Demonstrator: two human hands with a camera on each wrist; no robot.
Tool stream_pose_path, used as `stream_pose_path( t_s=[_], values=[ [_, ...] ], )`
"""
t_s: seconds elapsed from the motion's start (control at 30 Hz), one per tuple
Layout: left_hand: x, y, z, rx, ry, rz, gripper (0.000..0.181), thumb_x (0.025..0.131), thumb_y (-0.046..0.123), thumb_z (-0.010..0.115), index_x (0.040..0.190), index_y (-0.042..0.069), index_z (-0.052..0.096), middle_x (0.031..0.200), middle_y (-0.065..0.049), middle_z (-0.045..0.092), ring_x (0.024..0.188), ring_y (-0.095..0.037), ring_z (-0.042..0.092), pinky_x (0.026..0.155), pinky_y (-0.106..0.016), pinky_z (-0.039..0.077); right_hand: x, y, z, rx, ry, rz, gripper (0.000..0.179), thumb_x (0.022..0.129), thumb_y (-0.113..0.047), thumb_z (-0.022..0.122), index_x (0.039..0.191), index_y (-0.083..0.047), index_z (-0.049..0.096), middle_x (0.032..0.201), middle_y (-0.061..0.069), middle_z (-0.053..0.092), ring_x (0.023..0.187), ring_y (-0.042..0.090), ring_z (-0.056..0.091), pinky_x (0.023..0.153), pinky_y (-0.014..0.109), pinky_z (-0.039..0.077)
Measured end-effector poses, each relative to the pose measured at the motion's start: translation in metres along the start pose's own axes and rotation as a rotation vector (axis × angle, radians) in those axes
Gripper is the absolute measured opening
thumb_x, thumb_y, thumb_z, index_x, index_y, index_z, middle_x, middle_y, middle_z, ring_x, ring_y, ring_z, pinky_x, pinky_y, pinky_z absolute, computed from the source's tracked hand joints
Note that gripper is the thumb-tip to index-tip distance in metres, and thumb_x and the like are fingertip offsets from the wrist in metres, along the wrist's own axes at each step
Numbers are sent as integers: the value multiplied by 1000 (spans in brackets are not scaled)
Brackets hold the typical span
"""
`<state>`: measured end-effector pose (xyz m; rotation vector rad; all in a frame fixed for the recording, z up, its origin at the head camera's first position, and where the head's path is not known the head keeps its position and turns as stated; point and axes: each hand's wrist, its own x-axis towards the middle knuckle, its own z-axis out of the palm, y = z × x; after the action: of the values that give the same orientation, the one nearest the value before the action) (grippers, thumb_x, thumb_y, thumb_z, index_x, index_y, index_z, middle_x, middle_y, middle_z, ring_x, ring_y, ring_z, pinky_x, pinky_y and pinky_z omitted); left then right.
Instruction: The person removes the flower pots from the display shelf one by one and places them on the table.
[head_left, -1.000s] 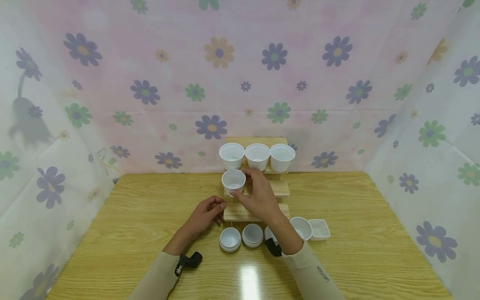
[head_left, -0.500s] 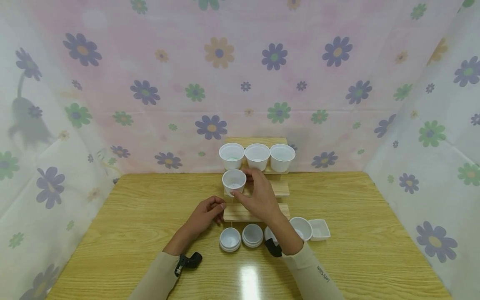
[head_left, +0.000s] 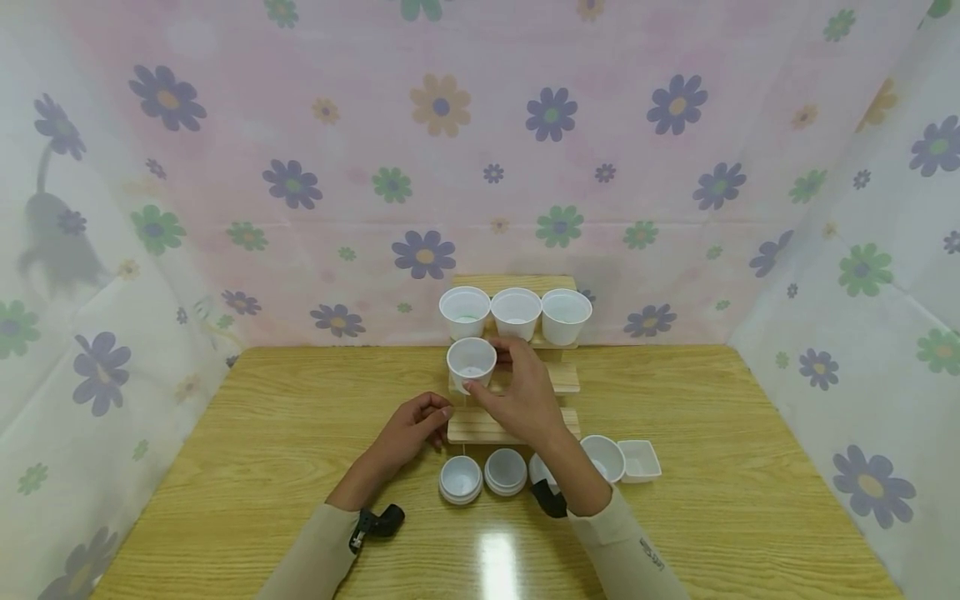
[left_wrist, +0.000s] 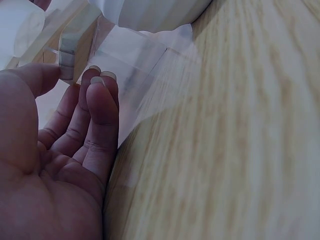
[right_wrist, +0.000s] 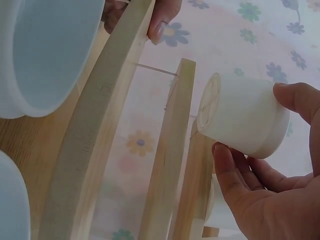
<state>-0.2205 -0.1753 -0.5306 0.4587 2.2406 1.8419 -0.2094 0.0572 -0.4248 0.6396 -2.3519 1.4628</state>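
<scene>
My right hand (head_left: pixel 521 392) grips a small white plastic cup (head_left: pixel 471 362), thumb on its near side and fingers at its far side. The cup is upright over the left end of the middle tier of a wooden stepped stand (head_left: pixel 480 426). In the right wrist view, the base of the cup (right_wrist: pixel 240 112) shows close above the wooden tier. My left hand (head_left: pixel 412 427) holds the left end of the lowest tier, its thumb on top and its fingers curled underneath. In the left wrist view, the thumb touches that wooden tier's end (left_wrist: pixel 75 50).
Three larger white cups (head_left: pixel 516 312) stand in a row on the upper tier. Before the stand on the wood-grain table (head_left: pixel 300 417) are ribbed round white pots (head_left: pixel 461 477), a round white bowl (head_left: pixel 602 457) and a square white dish (head_left: pixel 639 460). My right wrist partly covers another white pot.
My right hand and the cup have shifted very slightly to the right. The left hand stays at the end of the lowest tier.
</scene>
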Motion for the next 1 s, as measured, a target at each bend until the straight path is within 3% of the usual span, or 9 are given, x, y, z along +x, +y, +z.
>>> stream_pose_path(
  t_s=[1.0],
  values=[
    [1, -3, 0, -4, 1, 8, 29, 113, 24, 57, 124, -2, 63, 89, -11, 67, 75, -21, 66, 68, -34, 61, -11, -10, -9, -18, 12, -14, 67, 81, -11, 92, 136, -1, 57, 130, 10, 60, 116, 24, 64, 102, 36, 57]
  ],
)
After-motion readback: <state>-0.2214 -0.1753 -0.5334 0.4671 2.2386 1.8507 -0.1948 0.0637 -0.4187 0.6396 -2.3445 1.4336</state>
